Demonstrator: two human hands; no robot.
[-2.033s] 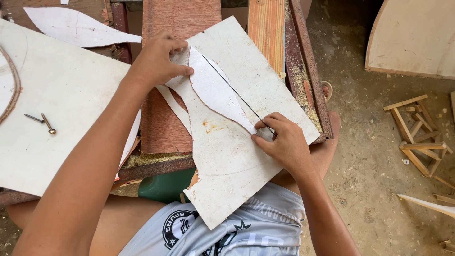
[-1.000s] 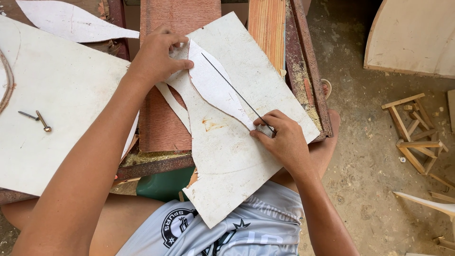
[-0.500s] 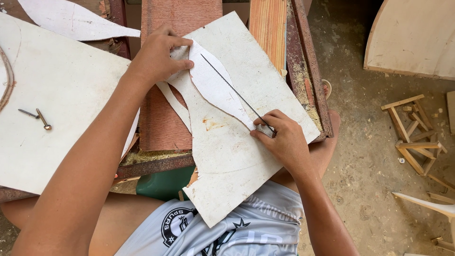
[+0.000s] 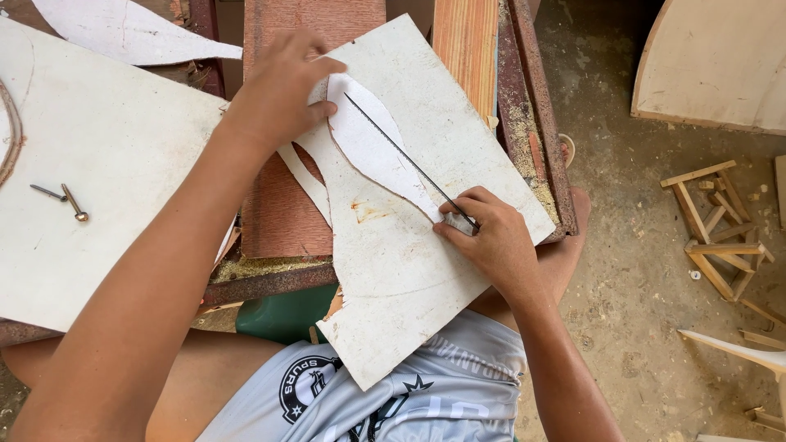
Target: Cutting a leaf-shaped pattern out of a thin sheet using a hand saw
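- Hands are working apart on a white board (image 4: 409, 270) that is lying tilted across the surface (image 4: 286, 205), its near corner overhanging the person's lap.
- Left hand (image 4: 282, 94) is pressing flat, fingers spread, on the upper end of a pale curved template (image 4: 372, 143) that is lying on the board.
- Right hand (image 4: 491, 233) is pinching shut on the lower end of a thin dark blade (image 4: 405, 155), which is running diagonally up along the template's right edge toward the left hand.
- A narrow white offcut strip (image 4: 307, 184) is sticking out from under the board's left edge, lying on the reddish plank (image 4: 282, 213) below.
- A large white panel (image 4: 106, 164) is covering the left of the surface, carrying a nail (image 4: 47, 192) and a screw (image 4: 74, 205) just beside each other, well apart from the hands.
- Another white curved cutout (image 4: 123, 33) is lying at the far left, behind the left forearm.
- A striped wooden plank (image 4: 467, 49) and a rusty metal rail (image 4: 536, 123) dusted with sawdust are bordering the board's right side, close to the right hand.
- The dirt floor (image 4: 639, 286) to the right is lying open, with small wooden frames (image 4: 712, 229) and a curved wooden panel (image 4: 720, 65) farther out.
- A green object (image 4: 282, 311) is showing under the surface's near edge, just beside the lap.
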